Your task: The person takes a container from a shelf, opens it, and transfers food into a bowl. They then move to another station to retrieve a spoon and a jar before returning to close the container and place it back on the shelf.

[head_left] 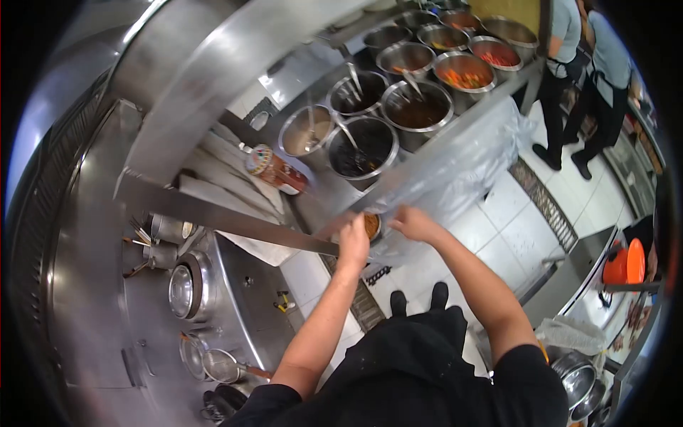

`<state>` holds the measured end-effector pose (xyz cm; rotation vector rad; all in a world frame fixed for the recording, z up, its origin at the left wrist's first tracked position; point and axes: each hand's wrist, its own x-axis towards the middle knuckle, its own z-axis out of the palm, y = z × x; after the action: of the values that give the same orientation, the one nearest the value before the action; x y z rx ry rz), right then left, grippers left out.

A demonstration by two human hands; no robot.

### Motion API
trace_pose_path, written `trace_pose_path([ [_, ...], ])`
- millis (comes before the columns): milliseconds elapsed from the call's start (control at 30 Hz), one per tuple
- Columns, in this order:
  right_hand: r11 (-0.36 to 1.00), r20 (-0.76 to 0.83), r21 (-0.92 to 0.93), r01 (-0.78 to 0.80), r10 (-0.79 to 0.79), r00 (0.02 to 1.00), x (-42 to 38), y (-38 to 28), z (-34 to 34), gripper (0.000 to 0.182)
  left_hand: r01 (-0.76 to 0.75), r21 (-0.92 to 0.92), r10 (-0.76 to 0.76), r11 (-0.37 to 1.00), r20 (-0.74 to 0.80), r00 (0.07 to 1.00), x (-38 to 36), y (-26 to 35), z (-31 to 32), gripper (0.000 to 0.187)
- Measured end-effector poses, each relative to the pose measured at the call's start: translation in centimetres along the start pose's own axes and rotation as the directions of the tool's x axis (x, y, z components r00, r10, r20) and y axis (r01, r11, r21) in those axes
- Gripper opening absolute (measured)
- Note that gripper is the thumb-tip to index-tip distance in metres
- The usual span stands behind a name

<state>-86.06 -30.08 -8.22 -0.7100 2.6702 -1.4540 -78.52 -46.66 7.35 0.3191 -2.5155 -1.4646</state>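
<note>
My left hand (353, 240) is at the near edge of the steel counter, fingers right beside a small round container (371, 226) of orange-brown contents. Motion smears its fingertips. On the other side of the container, my right hand (416, 223) is raised with its fingers curled together; what they pinch, if anything, is hidden. Beyond my hands stands a steel pot of dark sauce (361, 147) with a ladle in it. Left of that are a pot of pale sauce (306, 131) and a labelled jar (276, 169) lying tilted on the counter.
Several steel pots, some with chopped red and orange food (464, 72), fill the rack behind. A steel post (228, 215) crosses left of my hands. Clear plastic sheeting (455, 181) hangs along the counter. Two people (610, 57) stand at upper right, near an orange container (626, 263).
</note>
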Motion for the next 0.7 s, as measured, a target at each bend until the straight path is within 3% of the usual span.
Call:
trace_pose_path([
  [33,0.961,0.173,-0.052,-0.27,0.275,0.946,-1.6,-4.6,-5.0,0.046,0.035,-0.07,-0.033,0.997,0.026,0.999,0.0,-0.8,0.2,0.046],
  [100,0.927,0.222,-0.101,-0.36,0.374,0.9,-4.0,-9.5,-11.3,0.04,0.036,-0.136,-0.025,0.99,0.083,0.996,0.1,-1.1,0.3,0.045],
  [133,0.928,0.144,-0.052,-0.368,0.371,0.917,-4.9,-12.1,-14.2,0.036,0.069,-0.283,-0.047,0.957,0.084,0.995,0.2,-1.5,0.9,0.044],
  [200,0.93,-0.023,0.034,-0.366,0.366,0.93,-5.3,-18.1,-19.1,0.026,0.014,-0.351,0.025,0.936,0.106,0.994,-0.3,-1.5,1.1,0.046],
  [267,0.98,-0.26,-0.159,-0.122,0.078,0.962,-3.0,-22.6,-22.2,0.022,0.053,-0.442,0.031,0.895,0.181,0.983,-0.6,-0.9,1.0,0.048],
  [300,0.946,-0.293,-0.268,-0.181,0.099,0.951,-0.9,-27.6,-23.3,0.021,0.076,-0.481,0.037,0.874,0.222,0.974,-0.9,-0.6,0.8,0.049],
  [367,0.869,-0.334,-0.485,0.1,-0.29,0.897,4.8,-30.4,-23.2,0.021,0.09,-0.492,0.06,0.866,0.281,0.958,-1.7,-0.1,0.3,0.05],
  [433,0.67,-0.203,-0.721,0.175,-0.447,0.871,12.3,-29.8,-22.4,0.025,0.04,-0.489,0.145,0.871,0.335,0.931,-1.6,-0.6,-0.1,0.048],
  [467,0.521,-0.136,-0.843,0.137,-0.452,0.882,16.7,-28.0,-21.3,0.034,0.043,-0.511,0.147,0.859,0.327,0.934,-1.7,-1.3,0.2,0.046],
  [500,0.611,-0.112,-0.782,0.122,-0.331,0.937,20.6,-26.5,-20.4,0.043,0.048,-0.532,0.146,0.845,0.316,0.938,-2.0,-1.8,0.7,0.044],
  [533,0.541,0.101,-0.806,0.242,-0.277,0.956,23.4,-26.2,-20.2,0.046,0.053,-0.552,0.14,0.832,0.302,0.943,-2.2,-2.0,0.9,0.042],
  [567,0.572,0.202,-0.765,0.295,-0.222,0.954,25.9,-25.2,-19.6,0.047,0.004,-0.549,0.177,0.836,0.277,0.944,-2.4,-1.3,0.1,0.043],
  [633,0.5,0.262,-0.809,0.309,-0.165,0.951,23.2,-30.7,-20.0,0.046,0.032,-0.537,0.198,0.843,0.364,0.91,-2.1,-1.9,-0.6,0.046],
  [700,0.499,0.291,-0.804,0.323,-0.142,0.946,23.5,-31.0,-19.5,0.045,0.045,-0.519,0.205,0.854,0.414,0.887,-2.1,-2.4,-1.0,0.048],
])
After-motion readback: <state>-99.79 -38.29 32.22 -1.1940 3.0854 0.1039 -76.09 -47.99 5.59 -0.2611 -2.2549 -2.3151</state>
